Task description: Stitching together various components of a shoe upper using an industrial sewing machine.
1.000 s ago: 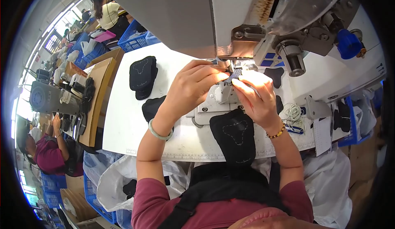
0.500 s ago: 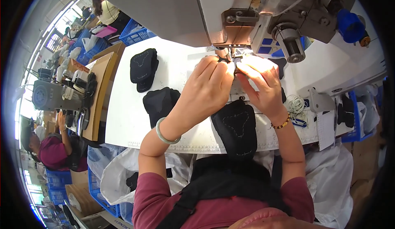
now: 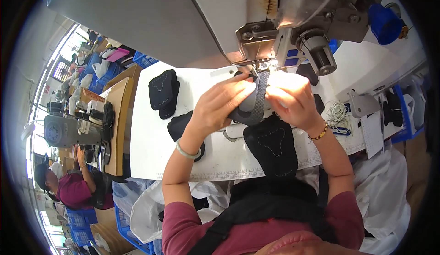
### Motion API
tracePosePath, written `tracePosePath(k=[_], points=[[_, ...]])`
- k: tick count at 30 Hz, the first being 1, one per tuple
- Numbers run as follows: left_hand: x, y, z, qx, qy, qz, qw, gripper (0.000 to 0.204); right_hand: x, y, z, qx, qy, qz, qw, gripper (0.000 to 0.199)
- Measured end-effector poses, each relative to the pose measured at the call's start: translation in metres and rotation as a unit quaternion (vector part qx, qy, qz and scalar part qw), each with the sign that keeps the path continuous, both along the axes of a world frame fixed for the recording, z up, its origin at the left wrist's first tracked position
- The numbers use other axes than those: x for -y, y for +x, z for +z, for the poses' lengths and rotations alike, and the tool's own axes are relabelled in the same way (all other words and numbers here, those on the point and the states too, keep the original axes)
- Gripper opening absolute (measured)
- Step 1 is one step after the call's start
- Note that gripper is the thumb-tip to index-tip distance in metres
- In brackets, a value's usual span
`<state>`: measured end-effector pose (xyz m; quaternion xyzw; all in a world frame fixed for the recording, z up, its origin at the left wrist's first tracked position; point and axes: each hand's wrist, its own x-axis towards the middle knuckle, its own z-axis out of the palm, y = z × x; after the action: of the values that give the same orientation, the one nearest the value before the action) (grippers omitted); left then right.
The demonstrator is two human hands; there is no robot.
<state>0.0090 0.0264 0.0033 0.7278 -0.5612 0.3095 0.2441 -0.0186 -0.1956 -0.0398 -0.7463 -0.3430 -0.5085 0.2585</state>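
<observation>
A dark grey fabric piece with a textured mesh strip (image 3: 260, 100) stands curled on the white table, its far end at the needle area of the sewing machine (image 3: 257, 49). My left hand (image 3: 221, 100) pinches its left side between thumb and fingers. On the other side, my right hand (image 3: 293, 100) has its fingers closed at the strip's edge; bright lamp light washes out part of this hand. Just nearer to me lies a black padded piece (image 3: 270, 146) with a light stitched outline, overhanging the table's front edge.
More black padded pieces (image 3: 162, 90) lie at the left, with another (image 3: 179, 126) beside my left forearm. A coil of pale cord (image 3: 337, 111) and a blue-handled tool (image 3: 340, 130) sit at the right. A co-worker (image 3: 75, 188) sits far left near blue crates (image 3: 82, 218).
The fabric between my hands has been turned up, so its grey face and mesh strip now show. My hands have moved slightly apart. The whole view has shifted a little.
</observation>
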Motion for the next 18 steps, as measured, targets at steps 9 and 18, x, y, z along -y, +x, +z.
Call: tracePosePath(k=[9, 18], points=[[0.002, -0.021, 0.005, 0.01, 0.004, 0.075, 0.997, 0.054, -0.008, -0.016, 0.006, 0.039, -0.074, 0.038, 0.996, 0.028], [0.03, -0.043, -0.004, 0.05, -0.014, 0.198, 0.979, 0.049, 0.009, -0.011, 0.021, 0.002, -0.045, 0.088, 0.995, 0.026]])
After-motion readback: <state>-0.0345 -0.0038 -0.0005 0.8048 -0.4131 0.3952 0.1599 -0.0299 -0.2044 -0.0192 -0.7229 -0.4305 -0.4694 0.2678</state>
